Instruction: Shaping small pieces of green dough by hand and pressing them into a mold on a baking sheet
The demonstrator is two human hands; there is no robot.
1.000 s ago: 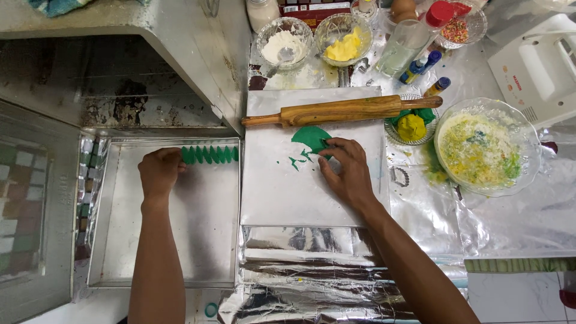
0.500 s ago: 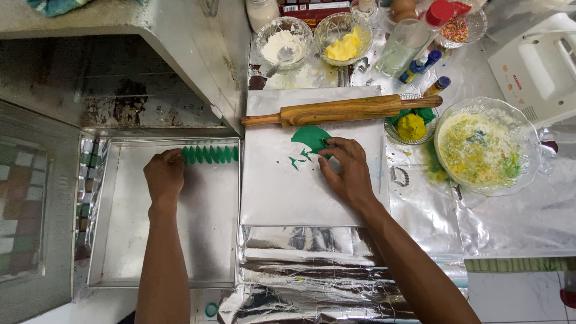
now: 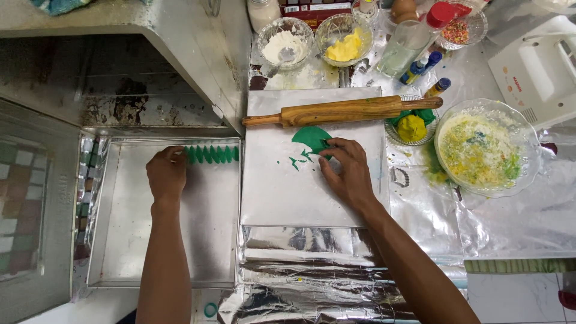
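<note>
Green dough sheet point(image 3: 312, 139): lies flat on the silver board, right under the right hand's fingertips, just below the rolling pin.
Right hand point(image 3: 346, 171): palm down, fingers together and pressing on the sheet's lower edge, pinching at it rather than gripping; whether a piece is caught between the fingertips cannot be told.
Green crumbs point(image 3: 298, 161): small scraps just left of that hand, loose on the board.
Left hand point(image 3: 166, 174): fingers curled together at the left end of the row of green cut pieces point(image 3: 211, 154), touching the first one in the baking tray point(image 3: 108, 240).
Doing it well: a light touch seems wise, since thin dough will likely tear or stretch if pulled; lifting from the edge and keeping pieces overlapped evenly should hold the row neat.
Rolling pin point(image 3: 342, 111): wooden, beyond the right hand's fingertips, resting across the board's top.
Silver board point(image 3: 282, 198): foil-covered, under the right hand.
Glass bowl point(image 3: 480, 150): to the right of the right hand, with a yellow-green mix.
</note>
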